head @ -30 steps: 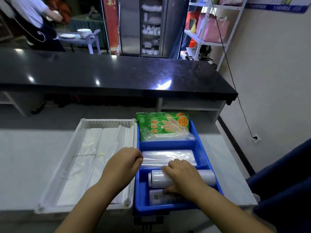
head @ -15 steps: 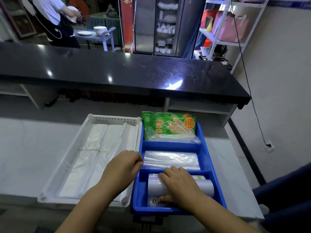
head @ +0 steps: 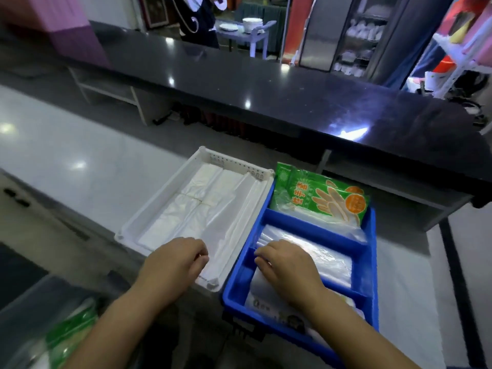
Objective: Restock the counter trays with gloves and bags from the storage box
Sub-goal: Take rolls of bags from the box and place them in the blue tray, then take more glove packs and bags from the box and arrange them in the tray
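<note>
Closest, at the bottom left, a blurry green pack (head: 69,339) is lying low down. The left hand (head: 175,262) is hovering over the near end of the white tray (head: 159,194). Its grip is curled, and I cannot tell if it is holding anything. The right hand (head: 290,270) is reaching into the nearest part of the blue tray (head: 237,286). Its grip is curling over the far edge of the white bag pack (head: 262,299) lying there.

The two trays are sitting side by side, touching, on the white table (head: 80,161). Folded bags (head: 191,211) are lying flat in the white tray. Clear bags (head: 327,257) are lying in the blue tray's middle part. The green glove pack (head: 319,195) is leaning in its far part.
</note>
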{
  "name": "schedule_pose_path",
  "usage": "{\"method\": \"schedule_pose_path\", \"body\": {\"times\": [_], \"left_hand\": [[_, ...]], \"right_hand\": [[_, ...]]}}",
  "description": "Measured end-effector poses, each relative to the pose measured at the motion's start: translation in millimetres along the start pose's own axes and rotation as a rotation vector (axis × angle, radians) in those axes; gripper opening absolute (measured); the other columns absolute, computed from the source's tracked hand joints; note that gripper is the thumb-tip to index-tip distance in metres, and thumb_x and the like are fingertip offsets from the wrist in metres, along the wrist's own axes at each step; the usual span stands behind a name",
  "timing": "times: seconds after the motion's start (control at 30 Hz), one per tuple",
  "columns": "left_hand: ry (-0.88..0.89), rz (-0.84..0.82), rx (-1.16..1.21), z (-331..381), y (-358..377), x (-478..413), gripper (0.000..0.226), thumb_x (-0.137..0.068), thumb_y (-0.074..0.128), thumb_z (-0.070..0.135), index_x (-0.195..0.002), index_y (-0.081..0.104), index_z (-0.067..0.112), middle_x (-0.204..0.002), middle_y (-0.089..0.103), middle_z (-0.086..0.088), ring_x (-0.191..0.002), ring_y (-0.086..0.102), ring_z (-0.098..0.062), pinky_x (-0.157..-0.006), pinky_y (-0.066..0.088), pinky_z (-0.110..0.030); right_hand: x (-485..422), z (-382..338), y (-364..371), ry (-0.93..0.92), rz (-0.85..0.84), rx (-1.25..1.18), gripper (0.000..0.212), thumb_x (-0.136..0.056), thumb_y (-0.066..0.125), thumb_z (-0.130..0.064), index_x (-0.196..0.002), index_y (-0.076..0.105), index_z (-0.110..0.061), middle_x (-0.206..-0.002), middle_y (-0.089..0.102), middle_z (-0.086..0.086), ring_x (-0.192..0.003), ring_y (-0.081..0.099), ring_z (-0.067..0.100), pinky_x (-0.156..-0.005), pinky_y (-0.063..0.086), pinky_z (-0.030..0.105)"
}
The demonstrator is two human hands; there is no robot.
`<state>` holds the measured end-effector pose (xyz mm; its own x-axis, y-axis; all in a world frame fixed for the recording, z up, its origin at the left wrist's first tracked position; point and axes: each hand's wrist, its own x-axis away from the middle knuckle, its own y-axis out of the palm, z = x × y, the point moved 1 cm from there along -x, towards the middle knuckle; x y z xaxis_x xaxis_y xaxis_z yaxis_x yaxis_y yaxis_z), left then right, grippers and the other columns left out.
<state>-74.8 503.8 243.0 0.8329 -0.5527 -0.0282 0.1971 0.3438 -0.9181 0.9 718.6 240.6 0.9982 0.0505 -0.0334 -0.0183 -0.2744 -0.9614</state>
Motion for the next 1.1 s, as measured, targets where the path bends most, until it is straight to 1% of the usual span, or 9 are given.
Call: {"method": "schedule_pose_path", "body": {"times": [0.13, 0.2, 0.27, 0.4, 0.6, 0.73, 0.87, 1.0, 1.1], "left_hand": [[-0.177, 0.089, -0.032, -32, -18, 46, 0.009, -0.088, 0.053, 0.032, -0.084, 0.058, 0.026, -0.086, 0.062, 0.007, -0.085, 0.055, -0.015, -0.068, 0.044, -0.032], [-0.239, 0.133, -0.057, -49, -28, 70, 0.009, -0.087, 0.056, 0.032, -0.082, 0.059, 0.024, -0.083, 0.061, 0.005, -0.083, 0.056, -0.016, -0.064, 0.039, -0.030], [-0.308, 0.172, -0.094, -68, -39, 92, 0.010, -0.086, 0.056, 0.033, -0.081, 0.060, 0.026, -0.081, 0.061, 0.008, -0.080, 0.056, -0.014, -0.060, 0.034, -0.029], [-0.458, 0.282, -0.103, -111, -59, 137, 0.006, -0.082, 0.063, 0.032, -0.077, 0.062, 0.028, -0.072, 0.060, 0.011, -0.071, 0.054, -0.014, -0.053, 0.032, -0.028], [-0.611, 0.353, -0.063, -191, -87, 199, 0.004, -0.079, 0.065, 0.027, -0.079, 0.061, 0.027, -0.077, 0.063, 0.008, -0.077, 0.057, -0.018, -0.061, 0.048, -0.035], [-0.632, 0.378, -0.066, -243, -101, 233, 0.006, -0.078, 0.066, 0.024, -0.084, 0.064, 0.022, -0.080, 0.063, 0.006, -0.081, 0.056, -0.018, -0.060, 0.037, -0.029], [-0.668, 0.359, -0.073, -306, -114, 261, 0.007, -0.080, 0.066, 0.024, -0.084, 0.064, 0.018, -0.083, 0.065, 0.003, -0.084, 0.056, -0.020, -0.061, 0.032, -0.028], [-0.701, 0.322, -0.076, -368, -121, 286, 0.006, -0.081, 0.064, 0.025, -0.084, 0.062, 0.021, -0.084, 0.064, 0.004, -0.085, 0.057, -0.020, -0.061, 0.036, -0.030], [-0.735, 0.291, -0.062, -400, -117, 304, 0.007, -0.082, 0.063, 0.025, -0.086, 0.063, 0.020, -0.086, 0.065, 0.003, -0.085, 0.057, -0.020, -0.059, 0.033, -0.028]], "right_hand": [[-27, -36, 14, -0.181, -0.025, 0.080, 0.026, -0.093, 0.041, -0.028, -0.100, 0.064, -0.019, -0.095, 0.067, 0.001, -0.088, 0.059, 0.024, -0.073, 0.051, 0.038], [-40, -62, 17, -0.250, -0.009, 0.142, 0.015, -0.082, 0.062, -0.020, -0.095, 0.069, -0.019, -0.083, 0.071, 0.000, -0.076, 0.063, 0.023, -0.061, 0.053, 0.034], [-48, -89, 24, -0.316, -0.001, 0.177, 0.024, -0.067, 0.076, -0.011, -0.090, 0.072, -0.018, -0.073, 0.070, -0.001, -0.066, 0.063, 0.021, -0.052, 0.052, 0.031], [-60, -137, 45, -0.439, -0.048, 0.223, 0.023, -0.077, 0.061, -0.008, -0.097, 0.066, -0.018, -0.083, 0.067, 0.000, -0.077, 0.059, 0.022, -0.062, 0.051, 0.035], [-80, -218, 67, -0.603, -0.033, 0.183, 0.010, -0.075, 0.060, -0.016, -0.081, 0.068, -0.016, -0.069, 0.065, 0.001, -0.061, 0.057, 0.020, -0.049, 0.048, 0.030], [-96, -278, 95, -0.634, -0.121, 0.217, 0.004, -0.069, 0.066, -0.015, -0.072, 0.064, -0.017, -0.066, 0.060, 0.001, -0.061, 0.055, 0.020, -0.048, 0.046, 0.033], [-116, -337, 135, -0.643, -0.206, 0.275, 0.006, -0.075, 0.065, -0.020, -0.081, 0.067, -0.020, -0.074, 0.064, -0.002, -0.067, 0.056, 0.018, -0.053, 0.046, 0.029], [-135, -373, 189, -0.628, -0.312, 0.222, 0.023, -0.089, 0.045, -0.028, -0.098, 0.065, -0.020, -0.094, 0.065, -0.001, -0.087, 0.057, 0.020, -0.071, 0.050, 0.035], [-138, -392, 227, -0.583, -0.409, 0.187, 0.022, -0.087, 0.048, -0.024, -0.097, 0.065, -0.015, -0.092, 0.066, 0.006, -0.086, 0.060, 0.027, -0.067, 0.049, 0.037]]}}
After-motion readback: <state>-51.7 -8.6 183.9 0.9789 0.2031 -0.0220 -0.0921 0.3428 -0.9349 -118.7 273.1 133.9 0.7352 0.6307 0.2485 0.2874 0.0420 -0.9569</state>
